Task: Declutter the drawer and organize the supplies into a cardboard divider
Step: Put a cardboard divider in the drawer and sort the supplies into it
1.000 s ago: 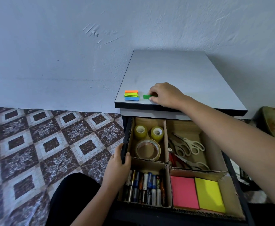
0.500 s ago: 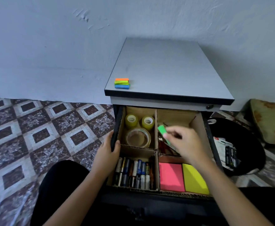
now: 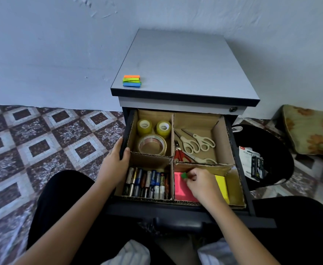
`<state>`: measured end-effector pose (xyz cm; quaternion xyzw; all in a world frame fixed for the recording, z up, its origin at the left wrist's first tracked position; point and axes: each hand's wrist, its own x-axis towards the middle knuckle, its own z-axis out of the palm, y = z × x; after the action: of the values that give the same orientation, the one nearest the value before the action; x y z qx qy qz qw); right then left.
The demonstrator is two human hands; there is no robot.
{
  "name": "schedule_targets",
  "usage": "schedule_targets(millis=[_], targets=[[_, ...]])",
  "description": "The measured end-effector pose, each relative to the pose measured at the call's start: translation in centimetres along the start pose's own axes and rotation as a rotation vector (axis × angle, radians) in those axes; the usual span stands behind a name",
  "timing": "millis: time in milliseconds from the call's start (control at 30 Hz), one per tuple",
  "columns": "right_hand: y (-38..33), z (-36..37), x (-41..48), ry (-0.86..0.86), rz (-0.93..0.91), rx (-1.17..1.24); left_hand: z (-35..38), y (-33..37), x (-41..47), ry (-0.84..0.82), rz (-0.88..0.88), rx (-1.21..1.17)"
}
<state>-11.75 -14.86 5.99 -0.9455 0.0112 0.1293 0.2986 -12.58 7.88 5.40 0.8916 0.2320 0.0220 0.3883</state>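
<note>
The open drawer holds a cardboard divider [image 3: 153, 157] with four compartments. Tape rolls [image 3: 152, 144] lie at the back left, scissors [image 3: 195, 143] at the back right, batteries [image 3: 147, 183] at the front left. A pink pad [image 3: 180, 189] and a yellow pad [image 3: 221, 186] fill the front right. My right hand [image 3: 200, 181] is shut on a small green sticky-flag pad [image 3: 184, 175], held low over the pink pad. My left hand [image 3: 114, 161] grips the drawer's left wall [image 3: 127, 131]. More flag pads, orange, green and blue [image 3: 131, 81], lie on the cabinet top [image 3: 185, 67].
A black bin [image 3: 271, 148] with packaging inside stands right of the drawer. A patterned cushion [image 3: 311, 131] lies beyond it. Patterned tile floor [image 3: 42, 142] spreads to the left. My black-clad legs flank the drawer front, whose handle [image 3: 177, 222] faces me.
My right hand picked the green flag pad off the cabinet top, carried it down past the scissors compartment and now holds it over the pink pad. My left hand stayed on the drawer wall.
</note>
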Motion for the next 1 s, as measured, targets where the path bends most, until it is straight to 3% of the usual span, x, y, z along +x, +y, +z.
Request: schedule_targets(millis=[433, 1000], targets=[[-0.18, 0.99, 0.02, 0.036, 0.018, -0.14, 0.17, -0.32, 0.11, 0.011, -0.006, -0.021], [-0.02, 0.58, 0.39, -0.059, 0.072, 0.006, 0.12, -0.42, 0.05, 0.007, 0.011, -0.024]])
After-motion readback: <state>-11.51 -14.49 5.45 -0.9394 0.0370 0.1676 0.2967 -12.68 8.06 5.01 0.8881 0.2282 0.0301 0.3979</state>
